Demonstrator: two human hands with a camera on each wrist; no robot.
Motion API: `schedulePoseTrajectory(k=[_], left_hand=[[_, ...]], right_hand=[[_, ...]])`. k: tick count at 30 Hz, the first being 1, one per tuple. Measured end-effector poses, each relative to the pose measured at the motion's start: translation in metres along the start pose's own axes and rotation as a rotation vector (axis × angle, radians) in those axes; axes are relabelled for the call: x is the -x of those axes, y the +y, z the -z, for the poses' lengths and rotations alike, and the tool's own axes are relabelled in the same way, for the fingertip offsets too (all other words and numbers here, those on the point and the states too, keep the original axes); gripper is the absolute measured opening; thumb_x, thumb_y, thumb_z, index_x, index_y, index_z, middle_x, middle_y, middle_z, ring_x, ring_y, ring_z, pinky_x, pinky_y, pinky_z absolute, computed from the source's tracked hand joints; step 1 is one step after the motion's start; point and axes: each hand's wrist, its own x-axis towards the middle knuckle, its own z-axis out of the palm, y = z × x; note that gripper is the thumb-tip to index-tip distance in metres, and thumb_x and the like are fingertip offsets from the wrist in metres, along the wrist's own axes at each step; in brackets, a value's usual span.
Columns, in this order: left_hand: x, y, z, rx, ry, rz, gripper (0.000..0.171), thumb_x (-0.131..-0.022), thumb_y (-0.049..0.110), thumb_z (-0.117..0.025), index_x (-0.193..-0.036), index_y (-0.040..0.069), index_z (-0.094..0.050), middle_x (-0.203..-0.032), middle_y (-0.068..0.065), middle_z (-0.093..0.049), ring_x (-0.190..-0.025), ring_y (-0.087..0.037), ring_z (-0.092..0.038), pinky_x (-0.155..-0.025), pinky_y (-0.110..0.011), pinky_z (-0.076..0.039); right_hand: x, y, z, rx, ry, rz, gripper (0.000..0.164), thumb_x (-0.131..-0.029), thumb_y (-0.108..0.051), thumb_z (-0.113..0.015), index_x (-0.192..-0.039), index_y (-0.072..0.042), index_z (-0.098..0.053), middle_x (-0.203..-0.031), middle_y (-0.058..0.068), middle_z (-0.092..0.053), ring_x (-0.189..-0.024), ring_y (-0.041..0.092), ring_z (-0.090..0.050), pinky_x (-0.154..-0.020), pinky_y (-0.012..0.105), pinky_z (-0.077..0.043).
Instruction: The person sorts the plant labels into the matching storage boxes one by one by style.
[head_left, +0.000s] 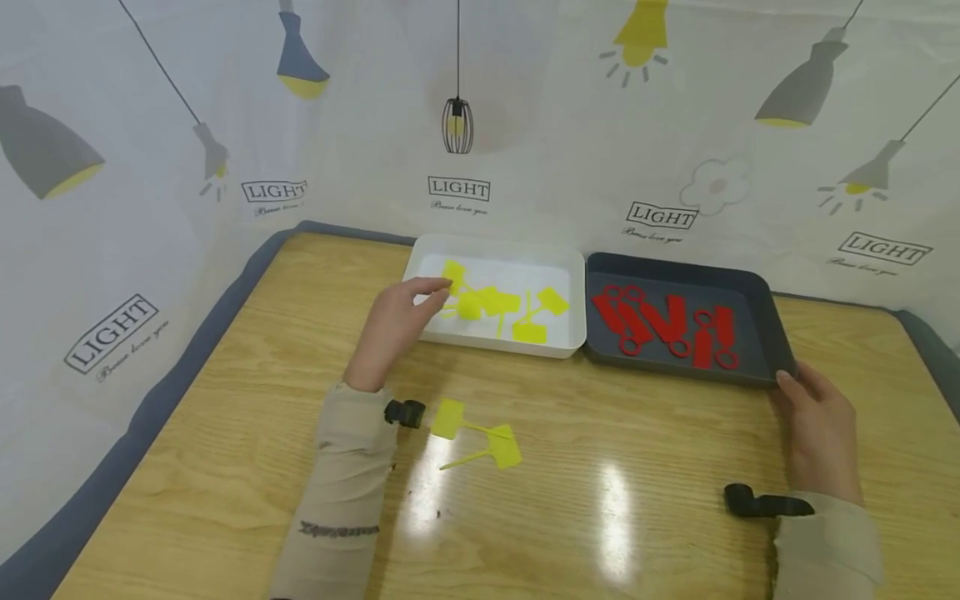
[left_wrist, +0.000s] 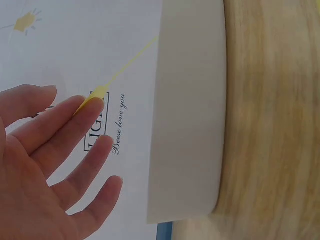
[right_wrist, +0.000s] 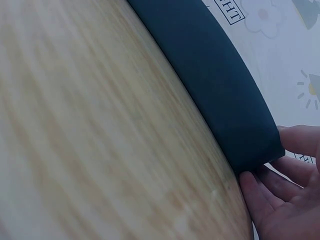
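Observation:
My left hand [head_left: 401, 321] is over the near left part of a white tray [head_left: 495, 343], thumb apart from the straight fingers. In the left wrist view, a yellow plant label [left_wrist: 100, 93] with a thin stem lies against the index and middle fingertips. Several more yellow plant labels [head_left: 530, 333] lie in this tray. On the table in front of it are two yellow plant labels [head_left: 505, 446]. My right hand [head_left: 821, 433] holds the near right corner of a dark grey tray [head_left: 678, 371], which contains several red tags [head_left: 677, 317] with ring ends.
The two trays stand side by side on a wooden table [head_left: 570, 483]. Behind them hangs a white cloth [head_left: 540, 108] printed with lamps. A black wrist strap [head_left: 772, 504] is on the right sleeve, another [head_left: 405, 412] on the left.

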Motion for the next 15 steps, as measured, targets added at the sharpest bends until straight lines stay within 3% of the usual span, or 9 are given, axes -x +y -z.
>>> schedulePoseTrajectory(k=[15], left_hand=[[-0.006,-0.016,-0.003,-0.069,0.021,0.09,0.036,-0.092,0.033,-0.048,-0.121,0.013,-0.057,-0.126,-0.004,-0.052,-0.12,-0.023,-0.041,-0.096,-0.041,-0.036]], right_hand=[[0.001,-0.001,0.0,-0.026,-0.011,0.006,0.072,-0.079,-0.023,-0.067,-0.139,-0.012,-0.029,-0.14,0.004,-0.028,-0.116,0.005,-0.042,-0.08,0.01,-0.043]])
